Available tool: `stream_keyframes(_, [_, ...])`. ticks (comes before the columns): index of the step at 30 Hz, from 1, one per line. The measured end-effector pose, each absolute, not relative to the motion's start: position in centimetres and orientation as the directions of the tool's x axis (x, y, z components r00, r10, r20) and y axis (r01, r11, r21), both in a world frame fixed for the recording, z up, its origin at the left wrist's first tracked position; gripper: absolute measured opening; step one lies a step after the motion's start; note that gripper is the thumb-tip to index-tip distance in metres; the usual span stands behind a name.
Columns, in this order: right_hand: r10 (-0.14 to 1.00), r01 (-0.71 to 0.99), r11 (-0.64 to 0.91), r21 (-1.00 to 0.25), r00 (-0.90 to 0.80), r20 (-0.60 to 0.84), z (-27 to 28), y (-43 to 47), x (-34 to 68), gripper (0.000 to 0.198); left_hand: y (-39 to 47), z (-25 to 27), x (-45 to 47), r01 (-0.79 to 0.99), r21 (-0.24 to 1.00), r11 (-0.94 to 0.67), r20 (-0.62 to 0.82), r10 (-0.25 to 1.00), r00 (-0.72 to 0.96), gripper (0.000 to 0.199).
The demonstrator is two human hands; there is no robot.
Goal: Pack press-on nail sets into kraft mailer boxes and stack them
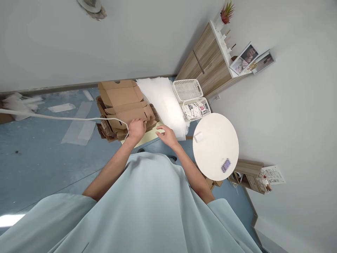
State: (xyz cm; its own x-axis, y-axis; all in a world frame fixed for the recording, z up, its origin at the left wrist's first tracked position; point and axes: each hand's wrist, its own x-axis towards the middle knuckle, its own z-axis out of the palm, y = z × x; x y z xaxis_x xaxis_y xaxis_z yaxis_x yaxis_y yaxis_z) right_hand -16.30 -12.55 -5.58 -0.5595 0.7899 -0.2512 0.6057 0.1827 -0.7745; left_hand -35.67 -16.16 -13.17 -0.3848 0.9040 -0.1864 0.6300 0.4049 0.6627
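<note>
- Left hand point(137, 130): at the front edge of the stacked cardboard point(126, 111), fingers bent; whether it grips a piece cannot be told.
- Right hand point(167, 136): fingers parted and loosely curled, holding nothing visible, near the white sheets point(164, 105).
- Cardboard: flattened, piled on the desk point(149, 136), left of the sheets.
- Cord point(79, 119): runs to the left hand.
- Two baskets point(187, 89): just beyond the sheets, filled.

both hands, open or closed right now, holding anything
Left hand: curled at the flattened cardboard boxes; cannot tell whether it grips one.
Right hand: open, nothing visible in it, near the white sheets.
</note>
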Motion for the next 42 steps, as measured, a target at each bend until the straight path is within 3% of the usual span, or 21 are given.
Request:
stream_keyframes(4, [0.656, 0.633, 0.422, -0.649, -0.707, -0.263, -7.9, -11.9, -19.4, 0.034, -15.7, -12.8, -35.8, 0.672, 0.616, 0.411, -0.202, 0.907, -0.369, 0.045])
stream_keyframes(7, [0.601, 0.687, 0.476, -0.548, -0.71, -0.367, -9.5, -11.6, -20.5, 0.04, -15.7, -12.7, -36.1, 0.718, 0.583, 0.381, -0.2, 0.923, -0.327, 0.043])
stream_keyframes(11, [0.598, 0.716, 0.478, -0.508, -0.689, -0.409, -10.8, -11.1, -20.4, 0.041, -16.2, -12.4, -36.3, 0.734, 0.582, 0.35, -0.191, 0.936, -0.295, 0.045])
stream_keyframes(17, [0.598, 0.72, 0.425, -0.549, -0.678, -0.427, -11.0, -10.3, -20.3, 0.037, -17.7, -9.8, -35.8, 0.649, 0.7, 0.299, -0.058, 0.929, -0.366, 0.045])
stream_keyframes(23, [0.685, 0.626, 0.241, -0.742, -0.651, -0.327, -8.7, -10.3, -19.1, 0.034, -18.4, -4.3, -36.1, 0.574, 0.782, 0.244, 0.146, 0.823, -0.548, 0.043])
stream_keyframes(29, [0.893, 0.342, 0.171, -0.924, -0.45, -0.001, 0.0, -8.2, -14.5, 0.047, -16.9, 0.4, -34.4, 0.633, 0.774, 0.01, 0.399, 0.768, -0.5, 0.04])
stream_keyframes(33, [0.976, 0.233, 0.112, -0.966, -0.208, 0.063, 5.9, -7.1, -9.4, 0.061, -14.4, 2.2, -29.8, 0.654, 0.729, -0.202, 0.536, 0.764, -0.361, 0.031])
stream_keyframes(37, [0.988, 0.181, 0.102, -0.978, 0.093, 0.12, 8.3, -7.6, -2.7, 0.059, -12.1, 2.9, -23.0, 0.666, 0.585, -0.464, 0.675, 0.734, -0.082, 0.035])
stream_keyframes(42, [0.907, 0.181, 0.028, -0.983, 0.408, 0.101, 7.8, -10.0, 7.4, 0.053, -10.6, 2.0, -13.7, 0.55, 0.473, -0.688, 0.681, 0.682, 0.267, 0.044])
